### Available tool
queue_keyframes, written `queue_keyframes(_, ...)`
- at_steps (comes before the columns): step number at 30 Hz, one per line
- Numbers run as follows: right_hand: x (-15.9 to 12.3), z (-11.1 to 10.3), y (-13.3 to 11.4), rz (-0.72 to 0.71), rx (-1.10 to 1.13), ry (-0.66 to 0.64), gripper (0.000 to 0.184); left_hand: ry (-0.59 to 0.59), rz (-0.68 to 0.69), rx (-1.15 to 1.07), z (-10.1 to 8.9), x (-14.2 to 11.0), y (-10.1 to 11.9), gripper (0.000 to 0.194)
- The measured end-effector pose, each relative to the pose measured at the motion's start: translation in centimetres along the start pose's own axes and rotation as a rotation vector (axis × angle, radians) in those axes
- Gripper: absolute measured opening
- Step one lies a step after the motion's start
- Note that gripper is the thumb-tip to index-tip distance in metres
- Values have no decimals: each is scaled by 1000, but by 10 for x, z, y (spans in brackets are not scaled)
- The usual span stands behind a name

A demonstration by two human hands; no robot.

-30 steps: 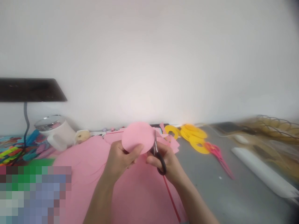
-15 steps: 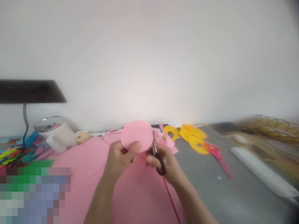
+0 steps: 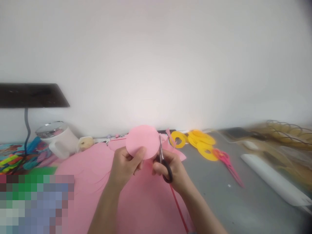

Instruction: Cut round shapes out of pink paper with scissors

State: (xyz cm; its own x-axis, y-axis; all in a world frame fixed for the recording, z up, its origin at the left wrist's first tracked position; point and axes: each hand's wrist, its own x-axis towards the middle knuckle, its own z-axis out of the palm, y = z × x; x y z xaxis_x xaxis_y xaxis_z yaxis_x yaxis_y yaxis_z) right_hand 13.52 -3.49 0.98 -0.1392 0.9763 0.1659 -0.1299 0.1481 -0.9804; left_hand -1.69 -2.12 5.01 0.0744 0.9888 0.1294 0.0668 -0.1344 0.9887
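Left hand (image 3: 126, 165) closed in pinch on pink disc (image 3: 142, 139), thumb on front, fingers mostly hidden behind. Disc held up over pink paper (image 3: 143, 208), mid-view. Right hand (image 3: 173, 165) curled round black scissors (image 3: 162, 156), blades pointing up at disc's right edge; touching or just beside, can't tell. Risks: blade angled inward could nick disc; one-thumb pinch could let disc pivot, leaving uneven rim; hidden fingers might catch blade; scraps (image 3: 181, 156) beside right hand could snag.
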Motion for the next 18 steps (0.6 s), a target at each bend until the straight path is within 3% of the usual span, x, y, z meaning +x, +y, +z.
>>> queue_keyframes(14,1,6,-4,72,10,33,5,-29,9,-36,-2,4,-6,40)
queue_keyframes(18,1,6,-4,66,-3,15,13,40,23,59,-1,1,-4,47)
